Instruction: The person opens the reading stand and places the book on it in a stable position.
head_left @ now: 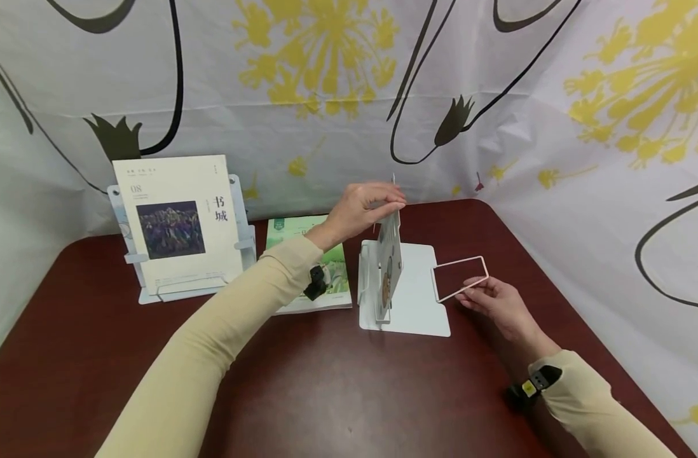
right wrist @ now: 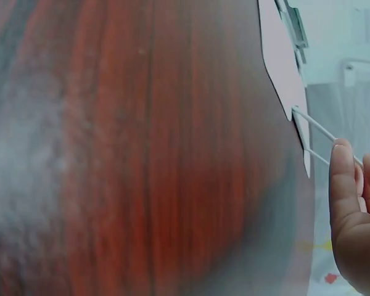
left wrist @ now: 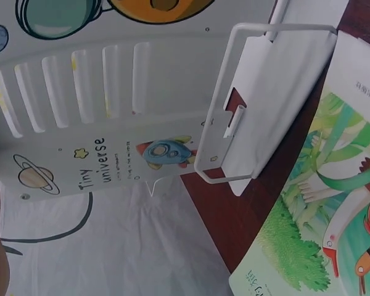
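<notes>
A white metal book stand (head_left: 417, 289) lies with its flat base on the table, its back panel (head_left: 390, 254) standing upright, almost edge-on in the head view. My left hand (head_left: 360, 207) pinches the top edge of that panel between thumb and fingers. In the left wrist view the panel (left wrist: 111, 154) shows slots, planets, a rocket and the words "Tiny universe". At the base's right side a thin wire support frame (head_left: 458, 261) sticks out, raised at its far end. Thumb and fingers of my right hand (head_left: 500, 308) pinch its outer corner; in the right wrist view only part of the wire (right wrist: 317, 125) shows.
A second stand (head_left: 247, 245) at the left back holds a cream book (head_left: 177, 184) upright. Between the stands lies a green illustrated book (head_left: 337, 273), partly beneath my left forearm. A printed cloth (head_left: 326, 146) hangs behind the dark red-brown table (head_left: 349, 394).
</notes>
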A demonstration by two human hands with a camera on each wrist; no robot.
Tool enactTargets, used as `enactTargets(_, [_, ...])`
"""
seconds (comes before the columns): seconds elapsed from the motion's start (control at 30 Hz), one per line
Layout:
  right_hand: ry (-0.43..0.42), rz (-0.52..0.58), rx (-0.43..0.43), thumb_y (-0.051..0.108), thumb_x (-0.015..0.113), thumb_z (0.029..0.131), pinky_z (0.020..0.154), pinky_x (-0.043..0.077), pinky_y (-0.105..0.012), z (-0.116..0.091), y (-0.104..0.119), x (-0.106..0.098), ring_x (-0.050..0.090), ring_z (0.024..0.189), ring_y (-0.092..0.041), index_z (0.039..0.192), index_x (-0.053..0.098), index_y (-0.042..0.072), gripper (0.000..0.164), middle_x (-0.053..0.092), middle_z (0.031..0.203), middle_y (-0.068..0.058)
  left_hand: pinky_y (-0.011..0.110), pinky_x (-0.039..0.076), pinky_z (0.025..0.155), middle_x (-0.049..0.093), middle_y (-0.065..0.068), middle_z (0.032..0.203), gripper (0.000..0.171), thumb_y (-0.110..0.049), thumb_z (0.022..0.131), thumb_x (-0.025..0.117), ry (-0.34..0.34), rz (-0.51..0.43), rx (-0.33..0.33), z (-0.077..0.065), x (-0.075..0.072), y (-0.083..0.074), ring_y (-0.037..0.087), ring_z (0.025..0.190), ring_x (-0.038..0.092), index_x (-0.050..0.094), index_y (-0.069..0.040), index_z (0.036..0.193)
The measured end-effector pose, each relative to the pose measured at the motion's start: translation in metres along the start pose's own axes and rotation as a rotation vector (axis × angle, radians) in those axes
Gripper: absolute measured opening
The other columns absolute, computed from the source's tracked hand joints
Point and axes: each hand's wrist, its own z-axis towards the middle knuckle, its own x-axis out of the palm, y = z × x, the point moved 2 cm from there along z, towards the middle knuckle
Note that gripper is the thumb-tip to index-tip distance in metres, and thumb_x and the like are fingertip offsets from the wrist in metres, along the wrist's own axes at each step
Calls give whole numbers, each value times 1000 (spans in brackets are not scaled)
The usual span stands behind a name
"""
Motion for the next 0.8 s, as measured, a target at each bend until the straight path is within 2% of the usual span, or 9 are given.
enactTargets(0.17, [5,-24,35,0,57,92,75,56,-23,1,-2,5,70,83,-10,110,53,-10,22,69,89,-2,19,45,93,71,4,102,12,-15,89,65,-41,72,-9,-1,1,-3,14,105,62,75,-10,93])
enactTargets(0.37, [8,-59,81,2,57,92,76,55,-22,4,-4,9,69,85,-9,117,45,-21,35,68,92,1,17,47,89,72,4,102,13,-17,89,66,-74,111,-49,0,4,-7,14,106,63,75,-9,91])
enactTargets(0.5, [1,-115,97,3,57,92,77,55,-23,6,-7,11,69,86,-8,115,48,-21,34,68,95,1,16,48,85,72,5,102,14,-16,88,66,-91,106,-66,-1,6,-8,14,103,64,75,-7,92])
enactTargets(0.63, [14,-185,78,3,58,92,78,55,-25,10,-8,14,68,87,-7,107,53,-18,27,66,100,0,15,49,83,72,6,103,14,-16,89,66,-113,74,-86,-1,8,-8,14,102,65,75,-6,93])
enactTargets(0.8, [33,-262,48,4,59,92,78,55,-27,14,-8,18,68,86,-7,106,52,-19,27,66,104,-12,14,48,85,71,5,103,13,-16,88,67,-131,54,-109,-1,11,-8,13,103,64,75,-8,93])
